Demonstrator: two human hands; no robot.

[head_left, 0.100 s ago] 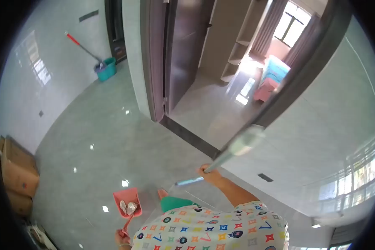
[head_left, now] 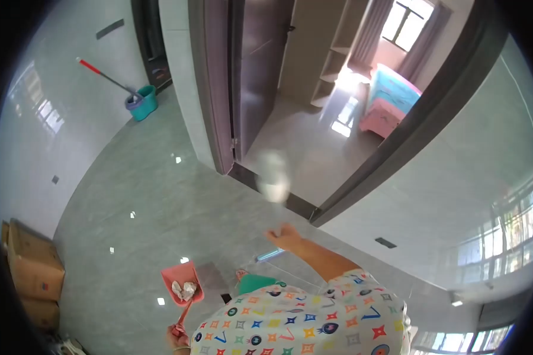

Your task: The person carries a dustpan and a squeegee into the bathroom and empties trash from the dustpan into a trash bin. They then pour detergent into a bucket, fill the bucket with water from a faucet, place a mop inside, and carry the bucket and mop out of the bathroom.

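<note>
Just beyond the right grip, a pale-headed stick is smeared past naming. Near it, a blue rod is lost at the forearm. The left grip, its arm cut by the lower edge, covers one end of the dustpan handle; pale scraps ahead are too small to identify.

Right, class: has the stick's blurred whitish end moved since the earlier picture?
Yes: the stick's whitish end has swung left in the picture, from across the right door frame to over the dark threshold.
</note>
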